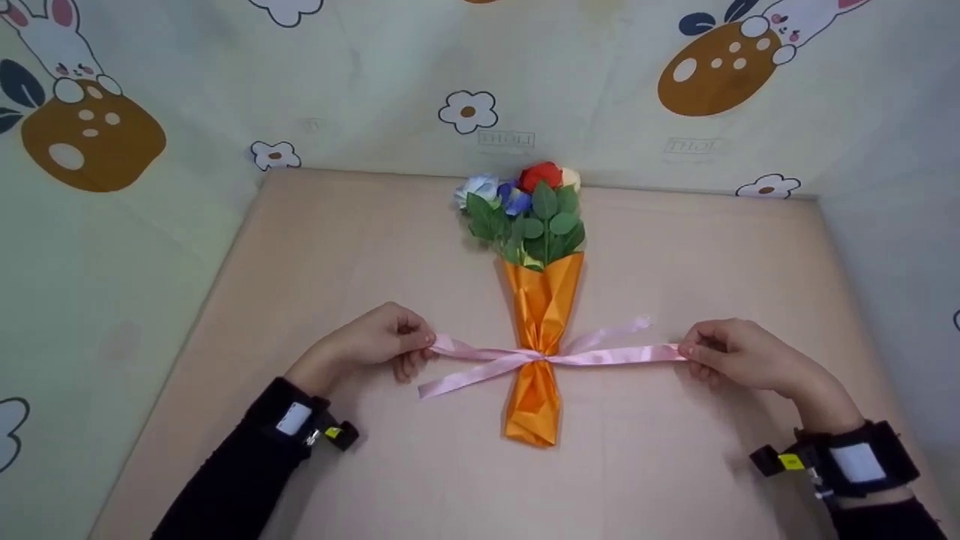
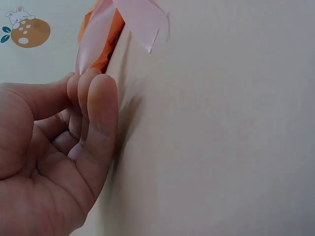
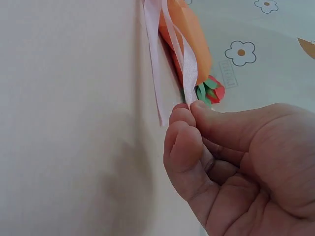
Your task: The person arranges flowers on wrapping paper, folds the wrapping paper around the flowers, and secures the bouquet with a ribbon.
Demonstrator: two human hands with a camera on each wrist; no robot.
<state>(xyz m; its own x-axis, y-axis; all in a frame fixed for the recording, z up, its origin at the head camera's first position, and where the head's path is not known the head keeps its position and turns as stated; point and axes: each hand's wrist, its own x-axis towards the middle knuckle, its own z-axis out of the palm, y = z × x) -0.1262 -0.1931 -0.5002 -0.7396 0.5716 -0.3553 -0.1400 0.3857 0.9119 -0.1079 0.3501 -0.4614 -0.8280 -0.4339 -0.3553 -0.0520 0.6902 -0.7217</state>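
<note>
A bouquet wrapped in shiny orange paper (image 1: 564,289) lies on the table, its blossoms toward the far edge. Around its narrow middle a pink ribbon (image 1: 615,356) is crossed and knotted. On one side my left hand (image 1: 375,337) pinches a loop or end of the ribbon between thumb and fingers. Opposite it, my right hand (image 1: 739,356) pinches another part, and the ribbon stretches nearly straight between the two. Two loose ribbon tails lie apart from the hands, one at lower left, one at upper right. Both wrist views show the pink ribbon (image 3: 189,69) at the fingertips.
The table (image 1: 360,232) has a pale pinkish-tan surface. Behind and beside it hangs a light cloth (image 1: 360,82) printed with flowers, rabbits and brown fruit. Red (image 1: 541,175), blue and pale flowers with green leaves (image 1: 546,201) reach close to the table's far edge.
</note>
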